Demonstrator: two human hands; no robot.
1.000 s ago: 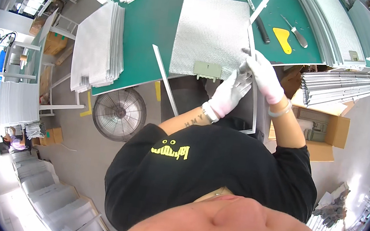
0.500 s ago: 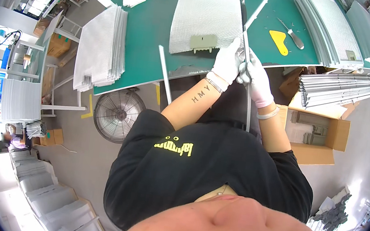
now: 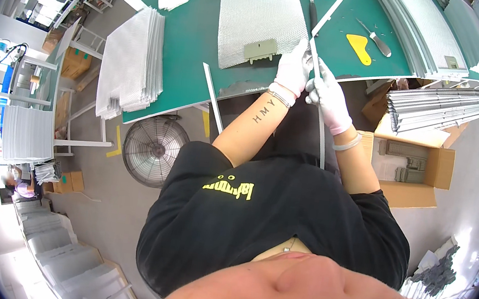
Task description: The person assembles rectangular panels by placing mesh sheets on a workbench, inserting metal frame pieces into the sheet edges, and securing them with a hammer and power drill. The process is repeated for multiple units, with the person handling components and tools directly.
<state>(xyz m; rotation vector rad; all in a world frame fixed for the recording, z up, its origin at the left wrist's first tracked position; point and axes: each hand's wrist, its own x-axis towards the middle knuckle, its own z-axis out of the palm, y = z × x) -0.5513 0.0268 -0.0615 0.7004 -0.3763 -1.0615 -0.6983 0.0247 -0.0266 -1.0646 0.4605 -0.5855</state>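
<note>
A long, thin silver metal strip runs from near my body up over the table edge, with an angled length extending beyond my hands. My left hand, in a white glove, is closed on the strip near the bend. Just right of it, my gloved right hand has its fingers curled round the strip; some fingertips are hidden. A silver mesh panel lies on the green table beyond my left hand, with a grey-green plate at its near edge. Another metal strip leans over the table edge to the left.
On the green table lie a hammer, a yellow scraper and a screwdriver. Mesh panels are stacked left and right. A floor fan stands lower left, an open carton lower right.
My hands have shifted slightly along with the strip and remain on it. The view has moved a little, and the hammer's head now shows beside the mesh panel.
</note>
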